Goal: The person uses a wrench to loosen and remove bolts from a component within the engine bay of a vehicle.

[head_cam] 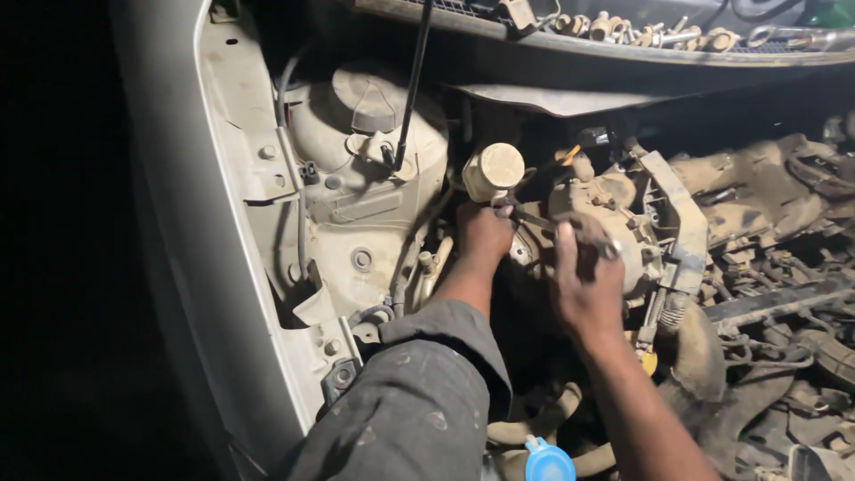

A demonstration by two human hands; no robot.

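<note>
Two hands: both work deep in a dusty engine bay, close together.
Left edge: pale body panel runs down the frame, darkness beyond it; the strut tower sits just inside, with a thin black prop rod standing on it.
Left hand: fingers curled shut around one end of a slim metal tool, just below a round tan cap.
Right hand: fingers closed over the tool's other end, against the grimy engine part.
Room: tight; hoses and brackets crowd the wrists.
Top right: ledge holding loose sockets.
Bottom: blue cap.
</note>
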